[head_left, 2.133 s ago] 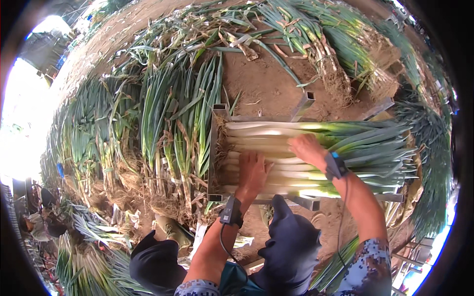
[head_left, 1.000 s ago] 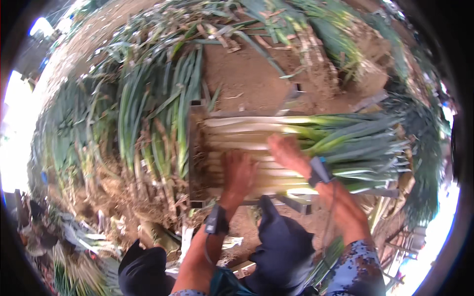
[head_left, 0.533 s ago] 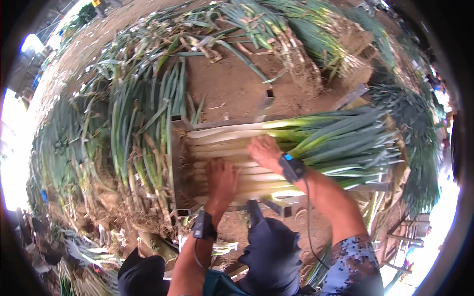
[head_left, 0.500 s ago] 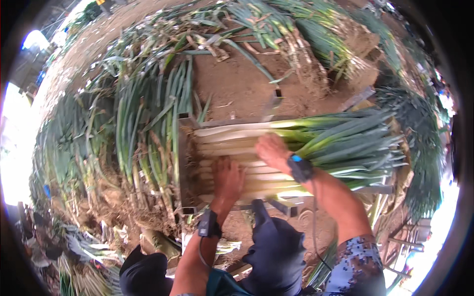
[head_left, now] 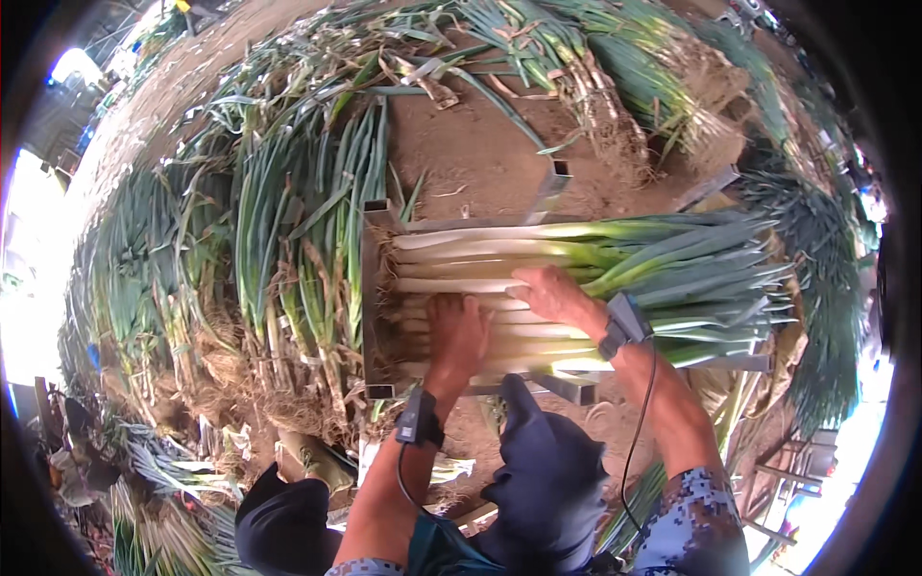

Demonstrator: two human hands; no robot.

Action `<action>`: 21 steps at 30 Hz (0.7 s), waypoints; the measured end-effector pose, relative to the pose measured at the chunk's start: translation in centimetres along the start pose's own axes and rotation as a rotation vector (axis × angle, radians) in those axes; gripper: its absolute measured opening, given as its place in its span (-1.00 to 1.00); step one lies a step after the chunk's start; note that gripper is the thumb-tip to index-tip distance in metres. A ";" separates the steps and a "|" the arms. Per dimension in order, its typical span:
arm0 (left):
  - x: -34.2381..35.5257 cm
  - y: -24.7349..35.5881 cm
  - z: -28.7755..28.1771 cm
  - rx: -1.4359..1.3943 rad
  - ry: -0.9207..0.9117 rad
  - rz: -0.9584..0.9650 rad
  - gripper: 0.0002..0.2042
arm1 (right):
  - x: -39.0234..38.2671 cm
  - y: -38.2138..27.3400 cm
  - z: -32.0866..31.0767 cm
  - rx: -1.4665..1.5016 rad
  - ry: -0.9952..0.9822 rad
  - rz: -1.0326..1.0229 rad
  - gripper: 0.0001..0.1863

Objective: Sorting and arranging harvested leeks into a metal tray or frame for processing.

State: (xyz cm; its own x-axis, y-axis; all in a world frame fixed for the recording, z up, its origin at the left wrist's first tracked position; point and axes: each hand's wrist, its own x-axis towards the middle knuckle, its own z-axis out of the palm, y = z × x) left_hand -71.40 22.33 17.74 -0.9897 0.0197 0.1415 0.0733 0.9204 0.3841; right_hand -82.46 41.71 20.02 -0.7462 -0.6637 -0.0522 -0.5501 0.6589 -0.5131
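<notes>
Long green onions (head_left: 480, 233) lie side by side in a metal frame (head_left: 368, 317), white stalks and roots to the left, green leaves to the right. My left hand (head_left: 459, 334) rests flat on the white stalks near the root end, its fingers stretched out. To its right, my right hand (head_left: 557, 296) has its fingers curled in a pinch at a white stalk in the middle of the layer. The undersides of the fingers are hidden. Each wrist carries a dark strapped device with a cable.
Heaps of untrimmed green onions (head_left: 279, 221) with soil on their roots lie to the left. More bundles (head_left: 615, 106) lie at the far side and right. Metal posts (head_left: 549, 187) stick out beyond the frame over the brown ground. My dark-covered knees (head_left: 547, 480) are close to its near side.
The view has shifted slightly, moving the frame a little right and up in the picture. My right hand has come slightly nearer across the stalks; my left hand stays in nearly the same place.
</notes>
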 end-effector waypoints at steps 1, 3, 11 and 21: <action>0.0 0.0 0.1 0.031 0.002 -0.014 -0.69 | 0.1 0.7 -0.7 0.310 0.082 -0.034 -0.75; -0.1 -0.2 0.4 0.026 0.065 0.021 -0.67 | 0.3 3.4 -4.2 0.334 -0.027 0.069 -0.74; -0.3 -0.5 0.9 0.020 0.036 0.003 -0.67 | -0.3 6.5 -5.0 -0.366 -0.538 -0.053 -0.68; -0.3 -0.2 0.1 -0.039 0.134 0.031 -0.68 | -3.9 2.0 -5.7 -0.147 -0.159 0.178 -0.55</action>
State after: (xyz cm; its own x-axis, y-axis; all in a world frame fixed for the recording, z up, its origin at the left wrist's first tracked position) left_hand -71.14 22.16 17.56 -0.9619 -0.0070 0.2734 0.1107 0.9042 0.4126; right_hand -82.79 47.61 24.06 -0.7739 -0.5728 -0.2700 -0.4731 0.8064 -0.3547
